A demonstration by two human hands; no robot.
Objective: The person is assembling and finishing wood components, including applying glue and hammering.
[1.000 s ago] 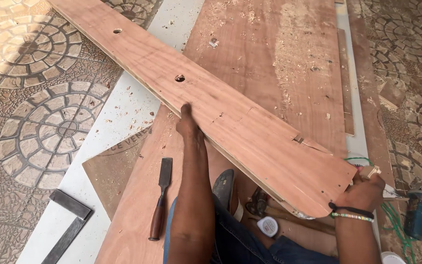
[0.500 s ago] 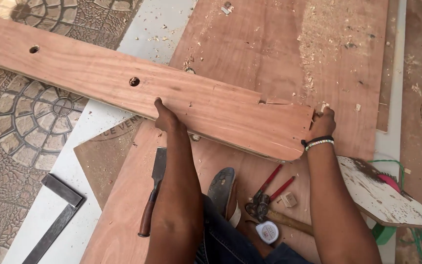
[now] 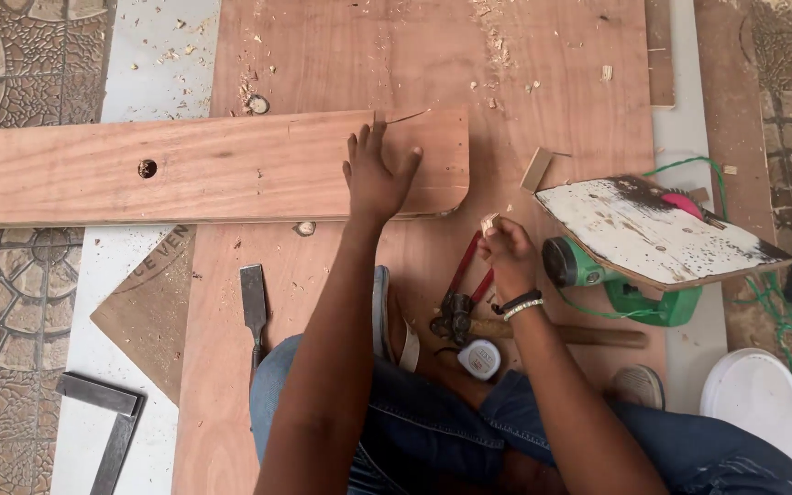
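A long reddish-brown plank (image 3: 213,170) with a drilled hole lies level across a large plywood sheet (image 3: 524,73) on the floor. My left hand (image 3: 378,174) rests flat on the plank near its rounded right end, fingers spread. My right hand (image 3: 506,249) is off the plank, just below that end. Its fingers are pinched on a small pale piece (image 3: 489,220), too small to identify. Red-handled pliers (image 3: 465,280) lie right beside this hand.
A chisel (image 3: 254,307) lies left of my knee and a steel square (image 3: 107,412) at the lower left. Tape measure (image 3: 480,359), wooden handle (image 3: 588,335), green power tool (image 3: 607,280) under a white painted offcut (image 3: 653,229), and white bucket (image 3: 763,394) sit at right.
The plank has swung level and slid left. My left hand moved onto its right end. My right hand let go of the plank's end and now pinches a small piece.
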